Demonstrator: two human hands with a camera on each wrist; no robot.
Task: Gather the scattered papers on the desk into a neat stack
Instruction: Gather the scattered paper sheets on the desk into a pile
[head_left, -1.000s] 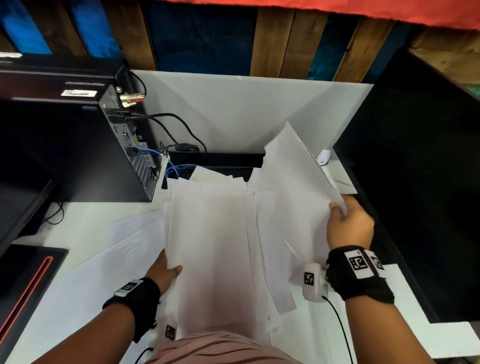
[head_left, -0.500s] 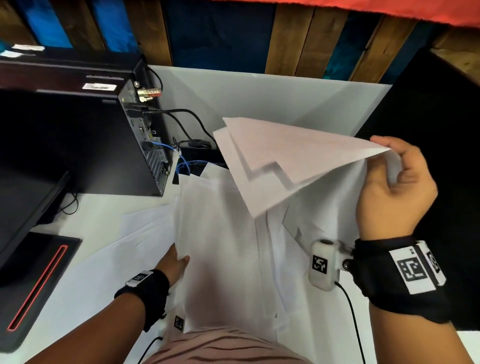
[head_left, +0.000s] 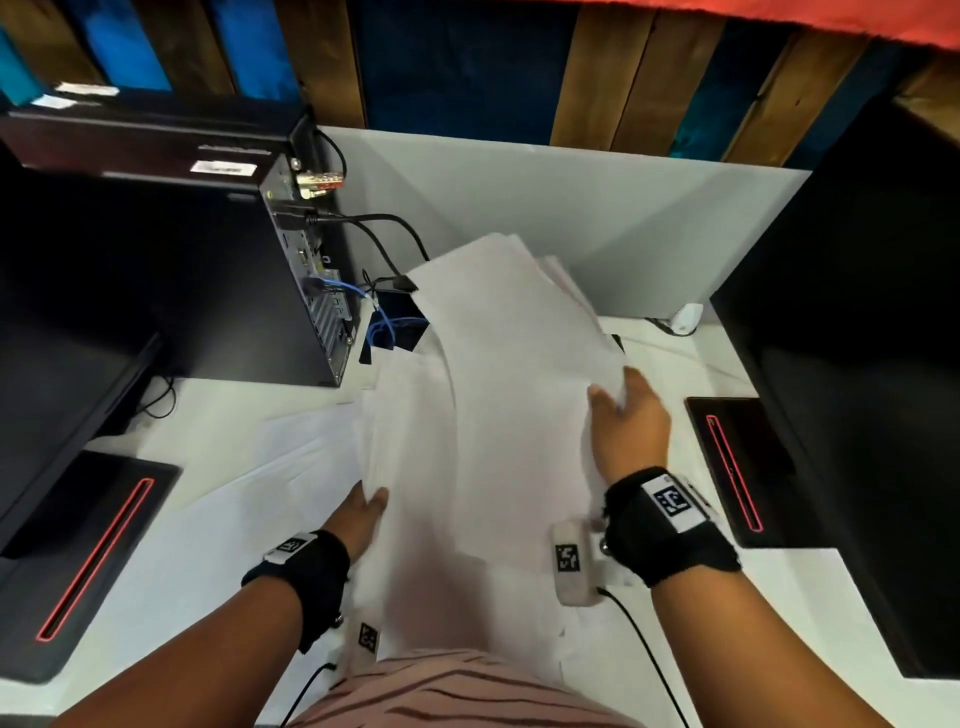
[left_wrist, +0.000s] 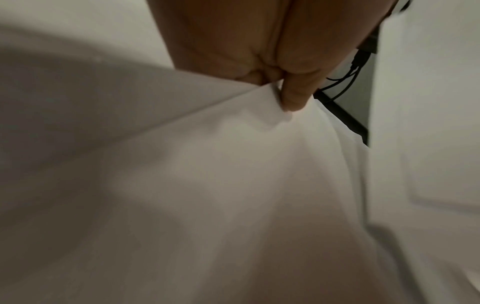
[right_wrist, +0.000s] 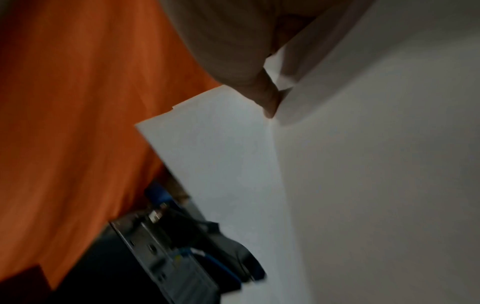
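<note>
A loose pile of white papers (head_left: 415, 467) lies in the middle of the white desk (head_left: 171, 545). My left hand (head_left: 366, 512) grips the pile's left edge, and in the left wrist view its thumb (left_wrist: 294, 96) pinches the paper (left_wrist: 207, 164). My right hand (head_left: 626, 415) holds a few white sheets (head_left: 509, 332) by their right edge, draped over the pile and curving up at the back. In the right wrist view the thumb (right_wrist: 267, 102) presses on those sheets (right_wrist: 363, 164). More loose sheets (head_left: 270, 457) lie flat to the left of the pile.
A black computer tower (head_left: 208, 291) with cables (head_left: 387, 322) stands at the back left. A black monitor (head_left: 857, 364) stands on the right, another at the far left. Their bases (head_left: 93, 561) (head_left: 737, 467) flank the papers. A white partition (head_left: 597, 218) closes the back.
My right hand has come down and to the left from its raised position, laying the lifted sheets over the pile. The left hand has stayed at the pile's left edge.
</note>
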